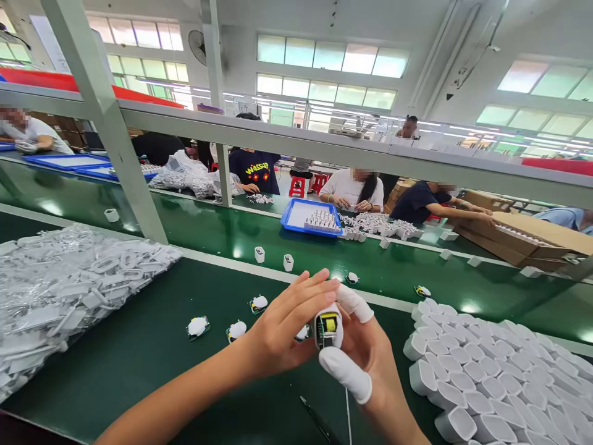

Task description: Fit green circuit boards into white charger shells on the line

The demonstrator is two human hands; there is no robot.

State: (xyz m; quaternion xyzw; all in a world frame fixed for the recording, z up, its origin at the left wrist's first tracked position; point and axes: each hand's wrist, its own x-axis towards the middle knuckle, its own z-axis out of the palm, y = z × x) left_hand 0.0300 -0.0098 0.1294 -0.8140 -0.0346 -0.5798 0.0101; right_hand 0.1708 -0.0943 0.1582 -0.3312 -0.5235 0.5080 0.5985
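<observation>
In the middle, both hands meet around a white charger housing (pixel 340 327) whose open end faces me. Inside it shows a circuit board with a yellow-wrapped transformer (pixel 330 324). My right hand (pixel 370 352) grips the housing between thumb and forefinger, both in white finger cots. From the left, my left hand (pixel 282 321) cups it, fingers stretched over the top and the thumb side low, partly hidden. Several small circuit boards with white tops lie left of the hands, among them one board (pixel 198 327) and another board (pixel 258 303). Black tweezers (pixel 317 419) rest below.
Many empty white housings (pixel 491 377) stand at right. A heap of white plastic parts (pixel 83 296) lies on the left. Beyond runs a green conveyor belt (pixel 208 232) carrying two filled housings (pixel 260 254) and loose boards. Metal posts (pixel 106 123) rise ahead; several co-workers sit across.
</observation>
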